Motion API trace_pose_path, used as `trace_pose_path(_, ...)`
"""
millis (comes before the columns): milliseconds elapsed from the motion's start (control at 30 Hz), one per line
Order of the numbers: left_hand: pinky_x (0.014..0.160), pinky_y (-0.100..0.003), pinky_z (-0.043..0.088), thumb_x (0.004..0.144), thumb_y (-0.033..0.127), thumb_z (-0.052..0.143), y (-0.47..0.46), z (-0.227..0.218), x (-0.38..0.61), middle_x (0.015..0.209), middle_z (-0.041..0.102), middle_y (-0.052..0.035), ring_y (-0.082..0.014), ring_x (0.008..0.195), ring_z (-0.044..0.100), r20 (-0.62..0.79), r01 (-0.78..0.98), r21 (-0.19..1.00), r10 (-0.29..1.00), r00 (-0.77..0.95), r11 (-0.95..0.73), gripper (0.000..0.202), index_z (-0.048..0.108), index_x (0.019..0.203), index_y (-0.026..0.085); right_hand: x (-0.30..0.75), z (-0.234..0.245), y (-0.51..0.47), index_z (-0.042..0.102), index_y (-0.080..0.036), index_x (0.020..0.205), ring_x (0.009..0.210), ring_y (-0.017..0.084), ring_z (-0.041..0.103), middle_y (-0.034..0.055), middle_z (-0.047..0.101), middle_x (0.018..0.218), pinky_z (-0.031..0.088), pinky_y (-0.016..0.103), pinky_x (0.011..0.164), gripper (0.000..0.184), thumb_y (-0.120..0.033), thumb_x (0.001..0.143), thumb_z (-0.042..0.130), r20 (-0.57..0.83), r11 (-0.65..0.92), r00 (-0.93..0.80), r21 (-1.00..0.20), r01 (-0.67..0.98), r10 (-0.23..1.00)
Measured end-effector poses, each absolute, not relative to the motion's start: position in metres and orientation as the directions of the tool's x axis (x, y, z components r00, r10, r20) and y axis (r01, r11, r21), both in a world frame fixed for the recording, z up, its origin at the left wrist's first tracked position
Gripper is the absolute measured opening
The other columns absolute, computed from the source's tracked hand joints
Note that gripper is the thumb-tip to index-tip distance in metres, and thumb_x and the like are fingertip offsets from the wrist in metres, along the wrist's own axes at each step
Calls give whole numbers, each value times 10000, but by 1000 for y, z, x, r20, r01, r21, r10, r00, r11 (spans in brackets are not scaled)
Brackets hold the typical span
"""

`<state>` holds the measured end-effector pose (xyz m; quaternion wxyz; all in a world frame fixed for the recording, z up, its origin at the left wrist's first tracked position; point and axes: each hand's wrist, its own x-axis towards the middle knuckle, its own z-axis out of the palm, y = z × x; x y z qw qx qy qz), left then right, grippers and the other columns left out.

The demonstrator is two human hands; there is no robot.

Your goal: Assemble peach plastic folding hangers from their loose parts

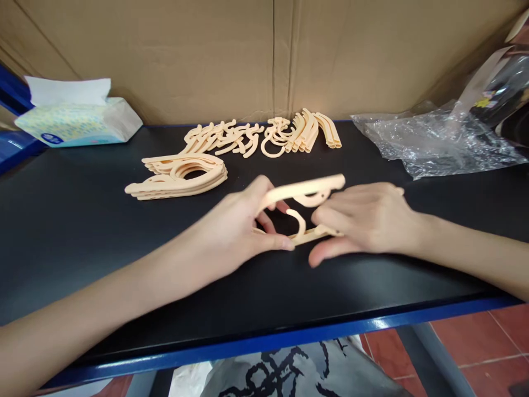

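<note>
A beige plastic folding clothes hanger (pixel 308 187) is held above the black tabletop, its two arms bent toward each other and its hook between them. My left hand (pixel 243 220) is closed around the hanger's left end, thumb along the lower arm. At the right ends of the arms, my right hand (pixel 367 218) has its fingers curled against the hanger, its thumb held apart below. Those fingers partly hide the arm tips. Beyond my left hand lies a stack of folded hangers (pixel 177 184).
Loose hook pieces (pixel 243 138) and curved hanger arms (pixel 308 129) lie along the back of the table (pixel 103 237). A tissue pack (pixel 78 121) stands at back left, a crumpled clear plastic bag (pixel 430 143) at back right. Cardboard (pixel 185 55) walls the rear.
</note>
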<state>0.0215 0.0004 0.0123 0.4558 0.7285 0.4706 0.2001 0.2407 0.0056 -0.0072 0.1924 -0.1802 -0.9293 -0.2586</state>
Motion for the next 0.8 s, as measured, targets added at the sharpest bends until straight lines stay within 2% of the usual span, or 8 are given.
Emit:
trace_pose_path(67, 491, -156, 472, 754, 186, 709, -4, 11, 26, 953, 654, 47, -76, 629, 621, -130, 454, 877, 833, 538, -156, 302, 424, 847, 218, 230, -7, -4, 492, -206, 697, 466, 112, 403, -57, 442, 514, 216, 280, 463, 515, -642, 943, 371, 463, 895, -879, 334, 295, 116)
trace_pose_path(100, 483, -141, 457, 777, 161, 677, -5, 11, 27, 949, 656, 54, -65, 624, 617, -130, 445, 880, 819, 559, -164, 270, 424, 852, 218, 226, -7, -9, 482, -208, 692, 481, 114, 395, -59, 435, 525, 249, 273, 483, 499, -635, 938, 403, 446, 919, -891, 310, 244, 86)
trace_pose_path(167, 473, -135, 444, 788, 172, 684, -6, 11, 27, 974, 659, 49, -57, 617, 616, -151, 458, 875, 812, 564, -155, 274, 422, 853, 216, 224, -6, -13, 484, -203, 687, 488, 110, 374, -56, 427, 535, 251, 268, 482, 491, -615, 946, 416, 438, 921, -894, 300, 249, 99)
trace_pose_path(300, 491, -181, 492, 730, 305, 790, -1, 11, 20, 1046, 661, 9, -97, 652, 648, -165, 486, 863, 835, 525, -135, 402, 422, 864, 212, 238, -3, -3, 487, -197, 697, 485, 109, 349, -45, 434, 544, 224, 276, 471, 525, -625, 965, 344, 445, 893, -866, 260, 367, 227)
trace_pose_path(467, 536, -248, 539, 704, 377, 797, 5, 8, 14, 1007, 680, -21, -146, 673, 666, -106, 515, 843, 889, 445, -157, 437, 413, 834, 213, 251, -1, 15, 522, -182, 773, 585, 123, 439, -2, 516, 672, 282, 280, 522, 294, -290, 1000, 368, 409, 855, -802, 89, 510, 436)
trace_pose_path(600, 509, -230, 525, 686, 395, 800, 5, 8, 14, 1005, 699, -20, -167, 706, 689, -122, 535, 838, 919, 375, -107, 452, 422, 864, 223, 251, -3, 24, 564, -168, 912, 708, 155, 550, 38, 602, 811, 332, 276, 558, 300, -351, 1023, 354, 367, 798, -748, 24, 602, 553)
trace_pose_path(700, 459, -206, 508, 685, 384, 795, 6, 8, 14, 1008, 698, -12, -156, 659, 694, -148, 544, 837, 929, 340, -66, 493, 446, 1004, 240, 253, -7, 28, 583, -172, 1017, 764, 165, 628, 40, 669, 889, 386, 273, 592, 318, -387, 1029, 349, 353, 750, -683, -88, 656, 639)
trace_pose_path(800, 384, -187, 482, 674, 377, 801, 6, 8, 13, 1001, 691, -2, -153, 597, 685, -155, 535, 844, 937, 314, -39, 616, 406, 1135, 267, 255, -9, 32, 610, -182, 1070, 857, 191, 671, 52, 710, 989, 427, 288, 659, 364, -388, 1036, 311, 328, 738, -673, -134, 661, 663)
